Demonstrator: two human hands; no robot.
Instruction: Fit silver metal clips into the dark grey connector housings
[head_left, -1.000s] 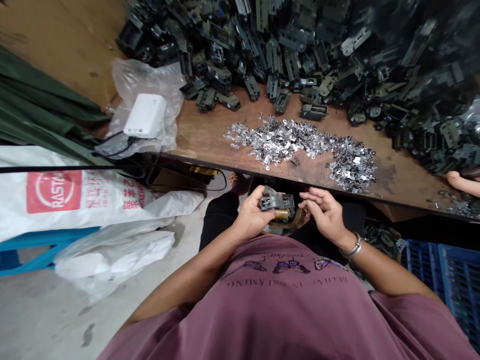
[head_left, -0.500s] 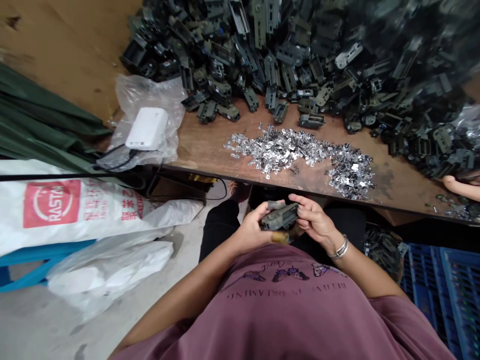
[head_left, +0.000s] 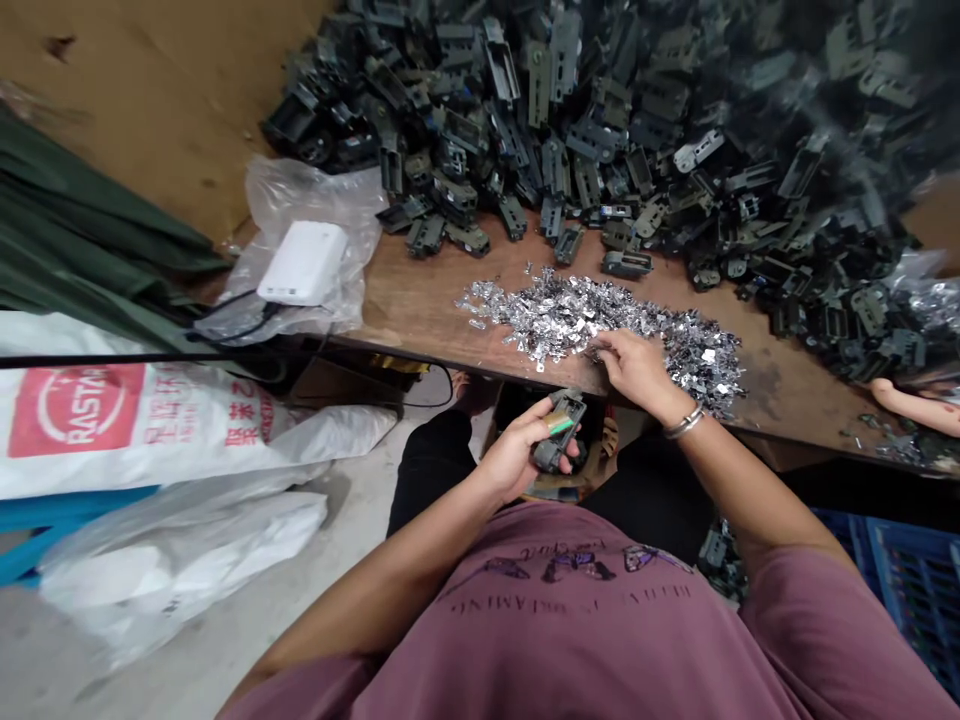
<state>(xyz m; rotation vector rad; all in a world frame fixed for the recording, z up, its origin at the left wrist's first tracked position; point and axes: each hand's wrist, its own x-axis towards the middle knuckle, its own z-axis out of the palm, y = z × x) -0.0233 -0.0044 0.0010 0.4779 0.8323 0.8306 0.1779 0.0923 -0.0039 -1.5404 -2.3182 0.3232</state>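
Left hand (head_left: 514,460) clamped a dark grey plastic component (head_left: 553,455); right hand (head_left: 637,370), loosely curled, touched a heap of small silver metal clips (head_left: 547,320) on a brown wooden workbench (head_left: 420,300).

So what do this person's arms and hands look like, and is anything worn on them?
Both arms are bare below the short, loose sleeves of a dusky pink T-shirt. The left hand and right hand wear no gloves, and a silver bracelet circles the right wrist.
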